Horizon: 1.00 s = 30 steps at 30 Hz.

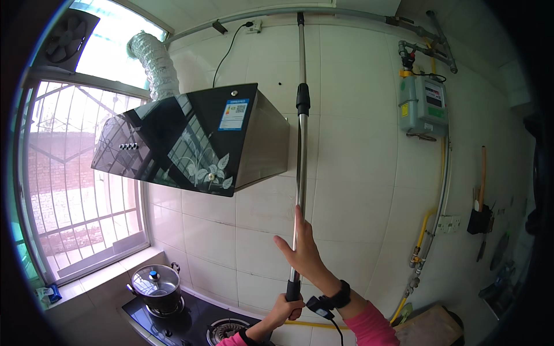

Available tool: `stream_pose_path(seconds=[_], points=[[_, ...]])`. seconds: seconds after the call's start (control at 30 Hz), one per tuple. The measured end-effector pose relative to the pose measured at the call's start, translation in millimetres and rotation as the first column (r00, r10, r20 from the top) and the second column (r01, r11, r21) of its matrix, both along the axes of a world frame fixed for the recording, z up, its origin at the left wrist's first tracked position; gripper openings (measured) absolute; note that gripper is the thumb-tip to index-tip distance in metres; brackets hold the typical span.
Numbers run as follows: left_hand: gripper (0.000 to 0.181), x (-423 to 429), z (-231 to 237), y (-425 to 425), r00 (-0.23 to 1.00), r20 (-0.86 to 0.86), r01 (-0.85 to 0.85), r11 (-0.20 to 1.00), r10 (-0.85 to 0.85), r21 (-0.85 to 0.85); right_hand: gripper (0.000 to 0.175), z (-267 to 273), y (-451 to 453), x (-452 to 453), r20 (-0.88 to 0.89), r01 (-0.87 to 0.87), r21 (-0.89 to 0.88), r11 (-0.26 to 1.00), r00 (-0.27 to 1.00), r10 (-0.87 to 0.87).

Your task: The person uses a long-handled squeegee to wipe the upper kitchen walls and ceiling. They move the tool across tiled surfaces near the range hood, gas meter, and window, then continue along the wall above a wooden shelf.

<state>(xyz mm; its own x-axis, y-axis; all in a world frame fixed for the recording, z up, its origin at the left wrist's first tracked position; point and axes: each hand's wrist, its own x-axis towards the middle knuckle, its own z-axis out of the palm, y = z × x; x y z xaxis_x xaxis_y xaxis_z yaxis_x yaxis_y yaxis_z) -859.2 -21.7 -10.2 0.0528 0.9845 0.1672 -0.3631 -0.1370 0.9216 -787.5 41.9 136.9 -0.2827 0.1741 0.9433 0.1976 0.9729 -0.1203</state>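
A telescopic metal pole [302, 155] stands nearly upright in front of the tiled wall, its upper end reaching the pipe near the ceiling. Low on the pole, my left hand [286, 310] is closed around the black handle [293, 290]. Higher up, my right hand [303, 254] lies against or just in front of the shaft, thumb spread and fingers stretched upward. I cannot tell whether its palm touches the metal. A black wristband [342, 295] with a small cabled device [319, 307] is on my right wrist. What the pole's top carries is not visible.
Left of the pole hangs a black glass range hood [190, 142] with a foil duct [155, 65]. Below it, a lidded pot [156, 281] sits on the gas hob [199, 318]. A gas meter [423, 104] and pipes [443, 181] line the right. A horizontal pipe [268, 15] crosses above.
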Motion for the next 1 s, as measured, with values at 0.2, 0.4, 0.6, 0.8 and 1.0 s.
stream_pose_path(seconds=[0.2, 0.4, 0.6, 0.8, 1.0], points=[[0.019, -15.1, 29.0, 2.2, 0.998, 0.035, 0.046, 0.999, -0.045, -0.013, 0.072, 36.5, 32.5, -33.2, -0.096, -0.042, -0.031, 0.999, 0.995, 0.039], [0.021, -9.7, 50.2, 12.2, 0.995, 0.036, 0.094, 0.995, -0.094, -0.017, 0.070, 58.1, 42.5, -25.9, -0.057, -0.049, -0.154, 0.987, 0.998, 0.041], [0.020, 16.5, 16.3, 66.7, 0.990, 0.013, 0.140, 0.989, -0.141, 0.050, 0.071, 37.9, 70.9, -0.8, -0.058, 0.102, -0.132, 0.986, 0.992, -0.110], [0.025, 53.4, -43.6, 64.6, 0.988, -0.004, 0.155, 0.988, -0.155, 0.010, 0.074, -13.9, 49.8, 35.8, -0.020, 0.151, -0.102, 0.983, 0.988, -0.154], [0.023, 45.1, -0.1, 86.6, 0.981, 0.061, 0.178, 0.981, -0.183, 0.080, 0.073, 34.3, 67.6, 23.7, -0.061, 0.241, -0.014, 0.970, 0.968, -0.242]])
